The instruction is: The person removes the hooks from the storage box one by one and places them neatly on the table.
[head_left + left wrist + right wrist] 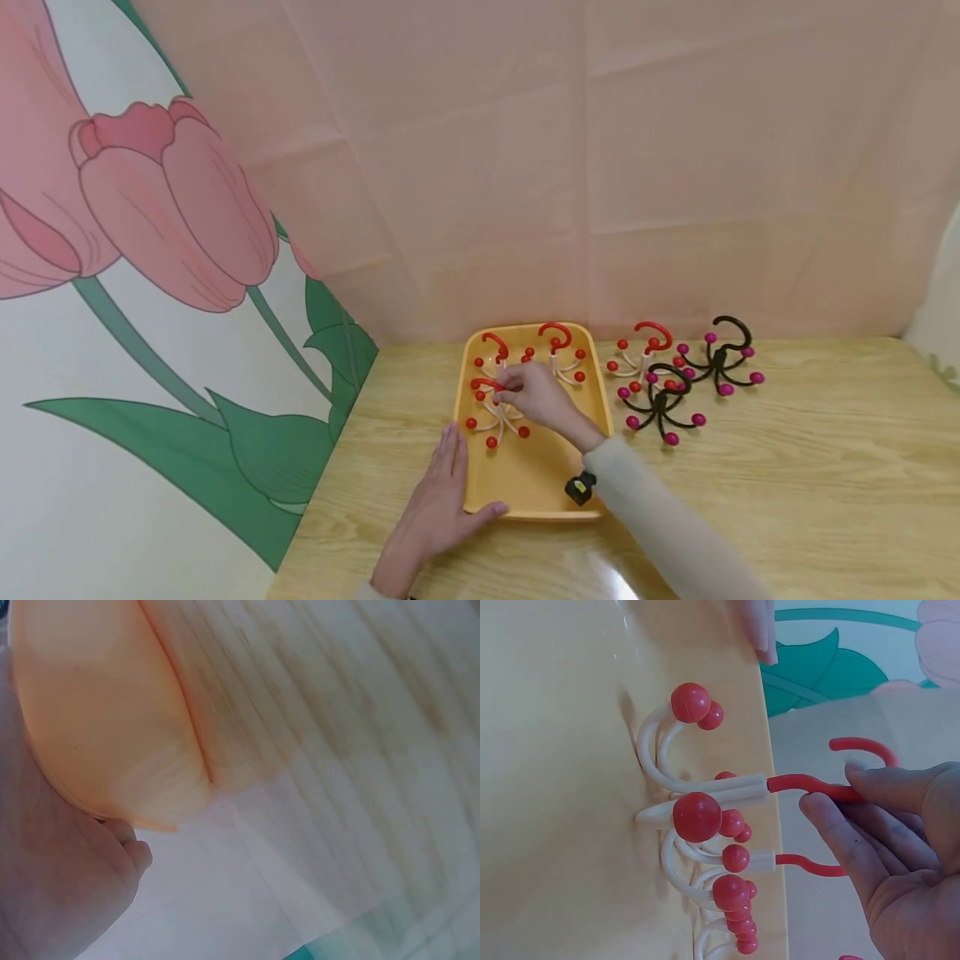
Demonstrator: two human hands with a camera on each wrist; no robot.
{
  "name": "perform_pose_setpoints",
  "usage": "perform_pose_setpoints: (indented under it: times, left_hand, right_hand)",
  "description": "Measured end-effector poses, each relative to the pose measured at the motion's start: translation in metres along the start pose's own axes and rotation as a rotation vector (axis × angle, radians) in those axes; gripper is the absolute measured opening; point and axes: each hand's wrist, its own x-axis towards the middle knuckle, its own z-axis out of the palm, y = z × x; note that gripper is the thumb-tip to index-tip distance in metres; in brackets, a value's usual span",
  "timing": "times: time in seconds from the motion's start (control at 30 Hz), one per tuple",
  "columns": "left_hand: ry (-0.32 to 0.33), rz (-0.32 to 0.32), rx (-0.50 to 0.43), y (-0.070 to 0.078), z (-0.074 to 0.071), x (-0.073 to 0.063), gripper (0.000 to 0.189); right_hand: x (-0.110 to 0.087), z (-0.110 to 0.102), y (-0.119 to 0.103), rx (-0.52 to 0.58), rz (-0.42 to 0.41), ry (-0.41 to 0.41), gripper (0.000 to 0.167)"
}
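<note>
My right hand pinches the red hook of a white claw hanger with red ball tips between thumb and fingertips. In the right wrist view, its curved white arms stand at the bottom of the yellow tray. Behind it in the tray are two more red-and-white claw hangers, one at the back left and one at the back right. My left hand lies along the tray's left side with straight fingers, its thumb at the front-left corner.
Right of the tray, another red-and-white claw hanger and two black ones with magenta balls, one nearer and one farther back, stand close together on the wooden table. A pink cloth hangs behind; a tulip-print panel is at left.
</note>
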Motion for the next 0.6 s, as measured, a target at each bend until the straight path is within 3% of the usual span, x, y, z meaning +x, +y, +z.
perform_pose_setpoints:
  times: [0.27,0.6]
  left_hand:
    - [0.006,-0.001,-0.034,0.0,0.0,-0.001,0.123]
    - [0.014,0.009,-0.039,-0.001,0.002,-0.001,0.123]
  right_hand:
    - [-0.001,-0.003,0.0,0.033,-0.031,0.01,0.006]
    - [-0.007,-0.014,-0.011,0.047,-0.003,0.054,0.009]
